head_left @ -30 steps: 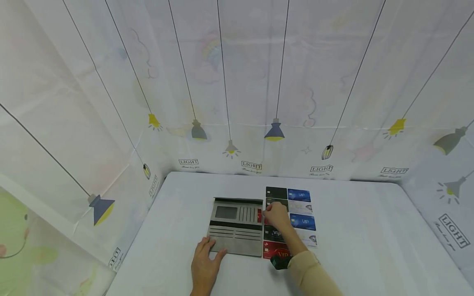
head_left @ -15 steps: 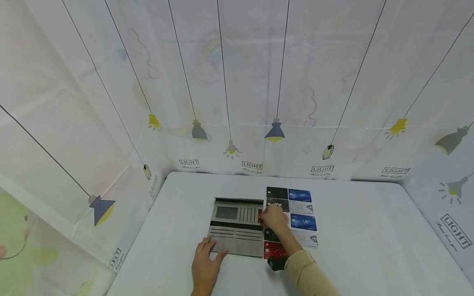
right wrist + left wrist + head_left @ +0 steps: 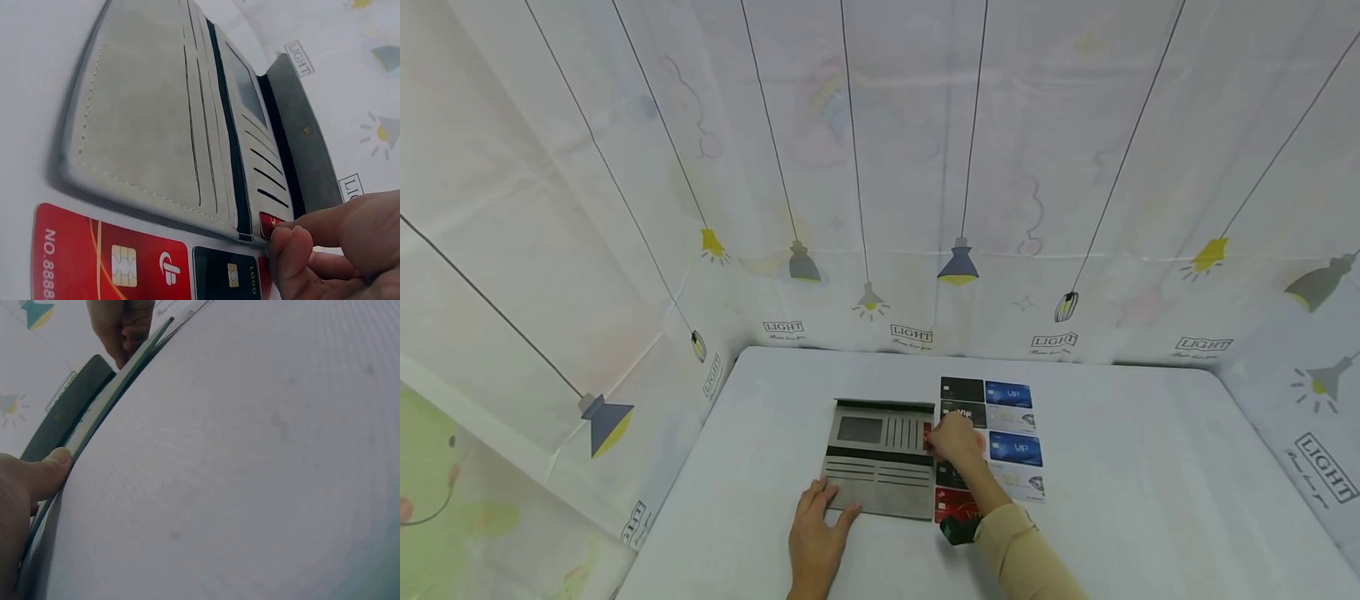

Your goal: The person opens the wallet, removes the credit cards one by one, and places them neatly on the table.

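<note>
A grey wallet (image 3: 880, 492) lies unfolded on the white table, showing card slots, a window pocket and a raised flap (image 3: 303, 125). At its lower left corner my left hand (image 3: 817, 533) rests on the edge, fingers along the side and thumb (image 3: 49, 472) on the near edge. My right hand (image 3: 957, 439) is at the wallet's right side. Its thumb and forefinger pinch the end of a red card (image 3: 270, 224), which sits mostly inside the rightmost upper slot. The fingertips partly cover that card.
Right of the wallet, cards lie in two columns, among them a black card (image 3: 962, 389), blue VIP cards (image 3: 1015, 448), silver-white cards (image 3: 1017, 481) and a red VIP card (image 3: 953, 504). My right forearm crosses over some of them. A printed curtain (image 3: 880, 167) hangs behind the table.
My right hand has shifted slightly left and down against the wallet's slot with the red card, uncovering more of the dark Vip card. My left hand has stayed in place.
</note>
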`<state>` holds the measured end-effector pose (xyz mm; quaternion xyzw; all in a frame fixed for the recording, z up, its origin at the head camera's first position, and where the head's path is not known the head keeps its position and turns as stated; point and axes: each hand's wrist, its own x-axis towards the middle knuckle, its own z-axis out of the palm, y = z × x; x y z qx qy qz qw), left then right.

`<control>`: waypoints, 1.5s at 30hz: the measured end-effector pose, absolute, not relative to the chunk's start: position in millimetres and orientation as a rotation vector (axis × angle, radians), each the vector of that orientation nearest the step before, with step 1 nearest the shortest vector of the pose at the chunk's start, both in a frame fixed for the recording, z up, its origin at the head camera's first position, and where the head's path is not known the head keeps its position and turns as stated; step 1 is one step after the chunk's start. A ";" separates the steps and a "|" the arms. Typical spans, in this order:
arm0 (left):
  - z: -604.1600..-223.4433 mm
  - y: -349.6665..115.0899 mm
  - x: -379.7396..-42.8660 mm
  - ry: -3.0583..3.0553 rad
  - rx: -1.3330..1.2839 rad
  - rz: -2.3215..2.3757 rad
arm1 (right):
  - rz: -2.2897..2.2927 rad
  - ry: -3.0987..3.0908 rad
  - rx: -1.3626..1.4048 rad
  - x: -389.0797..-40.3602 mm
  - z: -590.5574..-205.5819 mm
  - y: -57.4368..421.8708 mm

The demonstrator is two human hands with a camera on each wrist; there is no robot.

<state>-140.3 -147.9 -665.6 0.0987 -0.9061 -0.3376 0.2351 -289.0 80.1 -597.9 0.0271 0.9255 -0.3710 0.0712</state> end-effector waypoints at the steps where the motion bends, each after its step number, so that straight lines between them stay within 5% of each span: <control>1: -665.6 -148.1 -140.5 -2.490 0.272 -0.927 | -1.115 2.778 0.083 -289.3 -597.9 80.0; 45: -659.6 -147.6 -139.8 -2.484 0.274 -0.940 | -1.134 2.774 0.057 -310.9 -597.2 77.0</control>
